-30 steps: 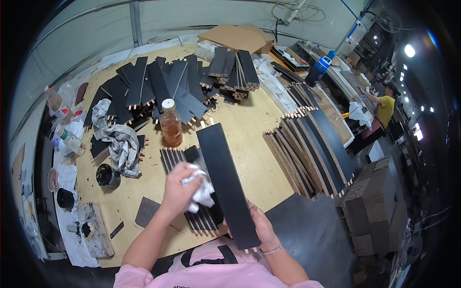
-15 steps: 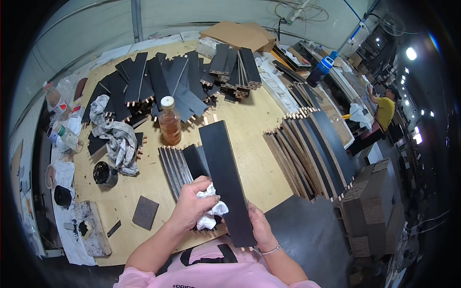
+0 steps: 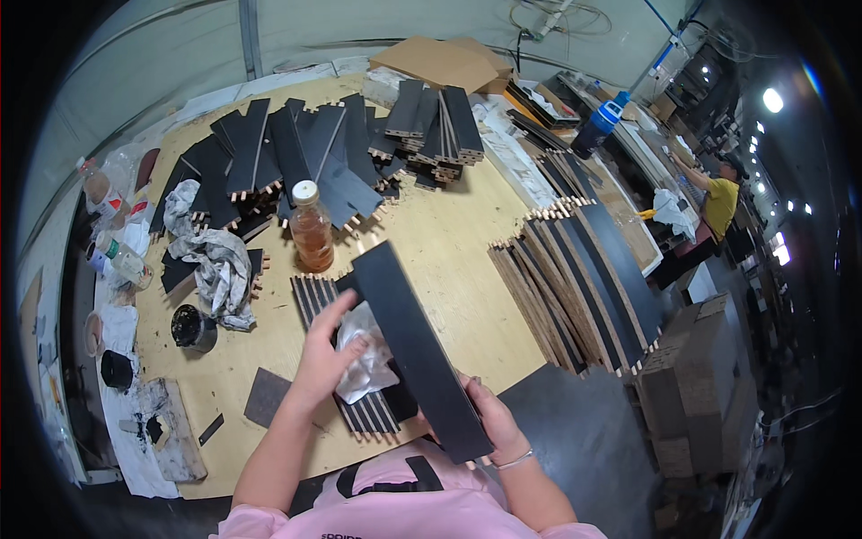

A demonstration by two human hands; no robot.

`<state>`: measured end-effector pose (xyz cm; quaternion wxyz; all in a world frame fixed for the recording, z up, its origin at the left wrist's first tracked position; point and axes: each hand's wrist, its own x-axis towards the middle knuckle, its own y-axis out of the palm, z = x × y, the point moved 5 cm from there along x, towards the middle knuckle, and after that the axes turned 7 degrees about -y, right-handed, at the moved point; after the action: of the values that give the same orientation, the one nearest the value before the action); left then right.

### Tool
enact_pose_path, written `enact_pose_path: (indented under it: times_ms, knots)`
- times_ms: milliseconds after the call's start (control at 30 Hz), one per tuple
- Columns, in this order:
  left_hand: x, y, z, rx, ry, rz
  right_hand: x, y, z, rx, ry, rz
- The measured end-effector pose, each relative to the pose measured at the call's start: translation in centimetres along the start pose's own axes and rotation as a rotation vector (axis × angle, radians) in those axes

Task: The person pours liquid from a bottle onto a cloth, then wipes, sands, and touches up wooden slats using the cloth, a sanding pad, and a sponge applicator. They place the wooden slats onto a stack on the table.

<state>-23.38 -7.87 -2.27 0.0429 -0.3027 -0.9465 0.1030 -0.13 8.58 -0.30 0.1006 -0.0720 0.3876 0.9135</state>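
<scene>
Black oblong panel (image 3: 422,352): right hand (image 3: 495,419) clamping | crumpled white cloth (image 3: 368,370): left hand (image 3: 323,361) holding

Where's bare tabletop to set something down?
Widest: pale yellow wooden tabletop between the held long black board and right-side stack of brown-edged boards. Smaller: between black-stained round pot and dark grey square sheet. Crowded: far side, heaped black pegged boards; left side, clear bottles.

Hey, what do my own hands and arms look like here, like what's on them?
Your left hand and right hand both look ungloved. A thin, pale bracelet circles your right wrist; your left wrist shows nothing on it. Your forearms are uncovered, with pink sleeves at the lower edge. I can't make out any rings.
</scene>
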Motion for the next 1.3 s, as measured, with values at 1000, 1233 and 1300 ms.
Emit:
enact_pose_path:
  times_ms: [1000,1233,1300]
  knots:
    - [-34.2,-39.3,6.5,0.929,-0.218,-1.027,8.6,15.2,-10.0,-0.455,-0.029,0.063]
    - [-30.6,-35.3,7.8,0.072,-0.208,-0.963,7.8,12.9,-11.4,-0.551,0.052,0.061]
    - [-26.3,-30.0,6.1,-0.34,-0.171,-0.818,7.7,13.1,-10.3,-0.556,0.037,0.041]
